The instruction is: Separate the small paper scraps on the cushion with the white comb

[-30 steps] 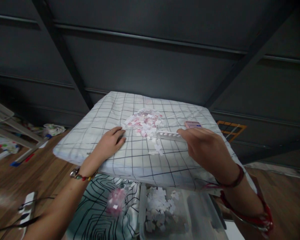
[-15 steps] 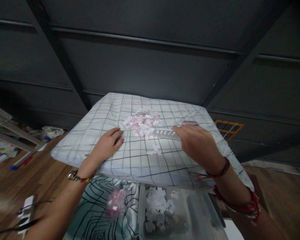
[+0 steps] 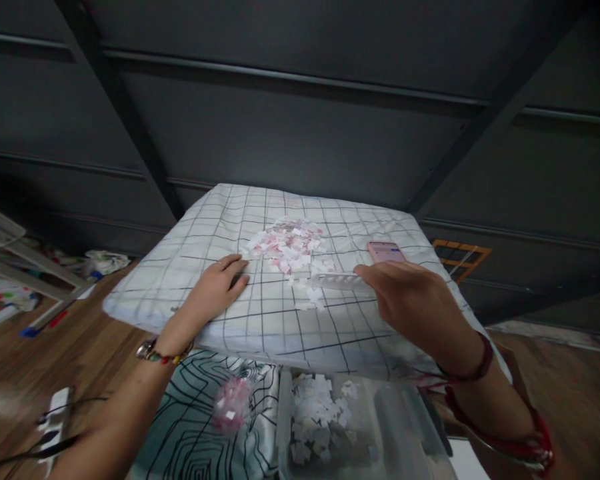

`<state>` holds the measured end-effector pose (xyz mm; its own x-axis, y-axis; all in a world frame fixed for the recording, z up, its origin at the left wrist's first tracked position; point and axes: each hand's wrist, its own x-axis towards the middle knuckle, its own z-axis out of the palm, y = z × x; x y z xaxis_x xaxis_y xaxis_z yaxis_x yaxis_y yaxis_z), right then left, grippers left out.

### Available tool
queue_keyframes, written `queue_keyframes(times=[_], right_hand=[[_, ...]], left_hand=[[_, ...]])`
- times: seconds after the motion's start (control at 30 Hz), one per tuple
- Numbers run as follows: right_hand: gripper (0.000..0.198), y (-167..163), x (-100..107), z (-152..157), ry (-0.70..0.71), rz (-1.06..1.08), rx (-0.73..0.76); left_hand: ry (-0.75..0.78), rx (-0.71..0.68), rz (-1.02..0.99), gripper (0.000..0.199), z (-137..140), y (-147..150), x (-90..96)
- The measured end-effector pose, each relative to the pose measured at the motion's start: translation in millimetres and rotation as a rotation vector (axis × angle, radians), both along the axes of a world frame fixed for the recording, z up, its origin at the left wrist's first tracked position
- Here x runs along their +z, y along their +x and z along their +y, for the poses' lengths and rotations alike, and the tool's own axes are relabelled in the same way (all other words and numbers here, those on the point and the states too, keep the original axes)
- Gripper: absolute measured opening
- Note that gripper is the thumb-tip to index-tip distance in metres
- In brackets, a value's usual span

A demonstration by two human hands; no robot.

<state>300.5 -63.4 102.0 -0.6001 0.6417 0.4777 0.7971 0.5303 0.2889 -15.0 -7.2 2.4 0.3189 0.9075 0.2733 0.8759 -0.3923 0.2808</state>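
Note:
My right hand [image 3: 417,303] grips one end of a flat white plastic strip with slots along it [image 3: 343,281]. The strip's far end lies by a few loose white paper pieces, just at the near right of a pile of small white and pink paper scraps [image 3: 287,247]. My left hand [image 3: 223,287] rests palm down on the white checked cloth [image 3: 190,250], fingers stretched out and nothing in them, left of the pile. Several cut white pieces [image 3: 314,298] lie nearer to me than the strip.
A pink phone [image 3: 385,251] lies beyond my right hand. Below the cloth's near edge stand a clear plastic box [image 3: 286,427] holding white scraps and a pink see-through packet [image 3: 231,403] on patterned fabric [image 3: 180,417]. A power strip [image 3: 55,423] lies on the floor at left.
My right hand has moved right and a little towards me, drawing the strip off the pile's edge. More of the phone shows. My left hand stays in place.

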Motion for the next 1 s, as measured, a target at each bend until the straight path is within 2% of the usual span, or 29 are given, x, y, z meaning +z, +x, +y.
queue_keyframes(times=[0.33,0.63,0.9,1.0], right_hand=[[0.032,-5,3,0,0.014,-0.010,0.001],[0.032,-13,3,4,-0.058,-0.002,-0.016],[0.030,-12,-3,8,-0.059,-0.025,-0.122],[0.029,-11,-3,5,-0.048,0.004,-0.115]], left_hand=[[0.007,-0.012,-0.008,0.047,1,-1,-1.2],[0.012,-0.015,-0.031,0.044,1,-1,-1.4],[-0.003,-0.005,-0.019,0.045,0,0,0.5],[-0.007,-0.003,-0.021,0.046,0,0,0.8]])
